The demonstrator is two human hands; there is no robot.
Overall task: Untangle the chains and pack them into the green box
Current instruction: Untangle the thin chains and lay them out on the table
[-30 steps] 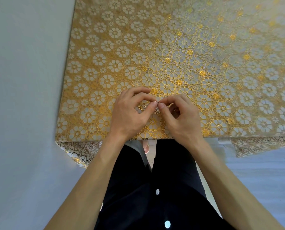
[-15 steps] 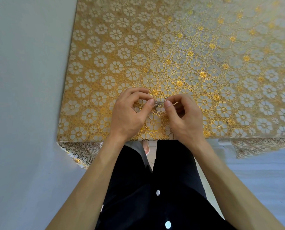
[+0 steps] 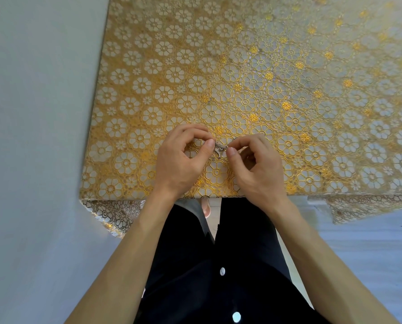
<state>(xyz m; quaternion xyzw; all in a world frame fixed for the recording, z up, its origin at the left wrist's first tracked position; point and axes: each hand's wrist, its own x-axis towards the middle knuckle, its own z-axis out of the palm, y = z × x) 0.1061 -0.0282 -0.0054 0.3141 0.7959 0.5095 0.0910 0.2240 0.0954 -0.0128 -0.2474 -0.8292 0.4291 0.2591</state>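
Forming a small silvery tangle, the chains (image 3: pixel 219 149) are hanging between the left hand (image 3: pixel 179 160) and the right hand (image 3: pixel 258 169), whose curled fingers (image 3: pixel 208 144) are pinching them from either side, just above the near part of the gold-flowered surface (image 3: pixel 242 66).

Your table (image 3: pixel 115 194) is covered from edge to edge by a cloth (image 3: pixel 265 78) patterned with gold and white flowers. The cloth hangs down over the near edge and the near left corner. Close to that near edge, a small silvery tangle of chains (image 3: pixel 219 149) sits over the cloth. You cannot tell whether it touches.
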